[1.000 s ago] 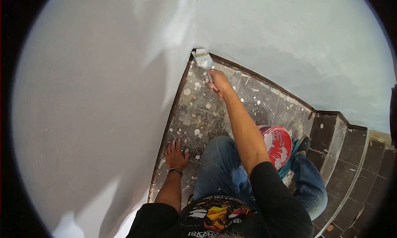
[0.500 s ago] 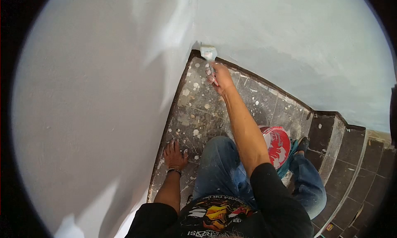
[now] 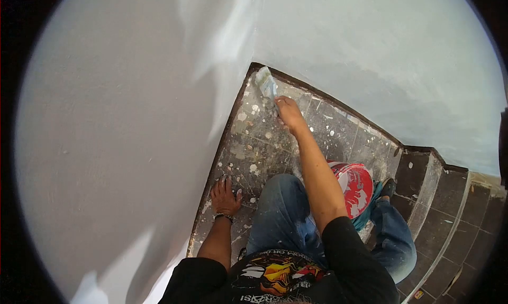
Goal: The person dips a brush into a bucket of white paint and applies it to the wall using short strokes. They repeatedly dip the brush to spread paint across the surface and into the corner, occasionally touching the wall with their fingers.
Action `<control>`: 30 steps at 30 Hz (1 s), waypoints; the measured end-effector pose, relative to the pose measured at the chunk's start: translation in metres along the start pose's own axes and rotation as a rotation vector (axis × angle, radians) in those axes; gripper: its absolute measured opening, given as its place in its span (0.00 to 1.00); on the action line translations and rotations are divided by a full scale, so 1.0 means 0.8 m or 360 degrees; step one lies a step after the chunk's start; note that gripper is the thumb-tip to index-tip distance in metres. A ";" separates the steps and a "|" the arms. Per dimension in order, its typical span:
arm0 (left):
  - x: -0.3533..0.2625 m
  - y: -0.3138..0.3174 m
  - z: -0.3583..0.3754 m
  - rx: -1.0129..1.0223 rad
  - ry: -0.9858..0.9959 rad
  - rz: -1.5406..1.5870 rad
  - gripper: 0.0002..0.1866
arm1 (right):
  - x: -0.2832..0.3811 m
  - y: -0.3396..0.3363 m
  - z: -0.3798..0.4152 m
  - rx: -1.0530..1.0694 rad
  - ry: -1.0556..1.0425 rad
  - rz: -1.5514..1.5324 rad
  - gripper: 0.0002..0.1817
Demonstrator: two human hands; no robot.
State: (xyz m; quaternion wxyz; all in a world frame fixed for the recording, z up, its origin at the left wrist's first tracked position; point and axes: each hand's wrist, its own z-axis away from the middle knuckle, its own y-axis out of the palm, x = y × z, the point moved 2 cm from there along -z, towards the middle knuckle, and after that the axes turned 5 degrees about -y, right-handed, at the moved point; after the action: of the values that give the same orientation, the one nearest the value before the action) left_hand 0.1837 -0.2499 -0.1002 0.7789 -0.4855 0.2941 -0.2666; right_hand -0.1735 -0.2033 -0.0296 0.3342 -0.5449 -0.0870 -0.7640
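Item: brush. Held in the right hand, which is closed around the handle; the head is left clear beyond the fingers. The brush lies up and slightly left of that hand, away from the body. Long axis: from the hand toward the corner where the two walls meet the floor, in rough line with the forearm. The bristle end is seen at the foot of the far wall, just beside the dark skirting; whether bristles touch the wall cannot be told.

Item: left hand. Spread flat, holding nothing, pressed palm down on the floor close to the left wall. It lies well apart from the brush, below and left of the right hand; the right hand is by far the nearer to the corner.

Item: bucket. Red and white, set on the floor below and right of the right hand, partly hidden behind the right forearm, beside the knee.

Item: steps. Dark tiled, further right of the bucket.
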 end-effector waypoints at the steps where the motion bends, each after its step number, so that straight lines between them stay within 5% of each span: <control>1: 0.001 0.001 0.001 -0.0019 0.0015 0.0000 0.35 | 0.000 -0.002 -0.011 -0.0002 -0.0029 0.0110 0.20; 8: -0.001 0.001 0.000 0.0041 -0.0029 -0.0013 0.36 | 0.036 -0.019 -0.023 -0.0069 -0.0234 0.0594 0.20; 20: 0.000 0.002 -0.001 0.0085 -0.0030 0.0004 0.37 | 0.065 -0.009 -0.047 0.0266 0.0157 0.0045 0.12; 23: 0.000 0.000 -0.002 0.0072 -0.0023 0.0023 0.37 | 0.080 -0.001 -0.070 0.0325 0.0153 0.0181 0.12; 30: 0.000 -0.001 0.001 0.0039 -0.0006 -0.0001 0.36 | 0.163 -0.030 -0.013 0.0333 -0.0102 -0.0431 0.12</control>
State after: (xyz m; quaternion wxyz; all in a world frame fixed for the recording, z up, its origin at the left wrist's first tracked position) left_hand 0.1839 -0.2498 -0.0996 0.7853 -0.4765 0.2891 -0.2697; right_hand -0.2200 -0.2443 0.0878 0.2802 -0.5145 -0.2494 -0.7711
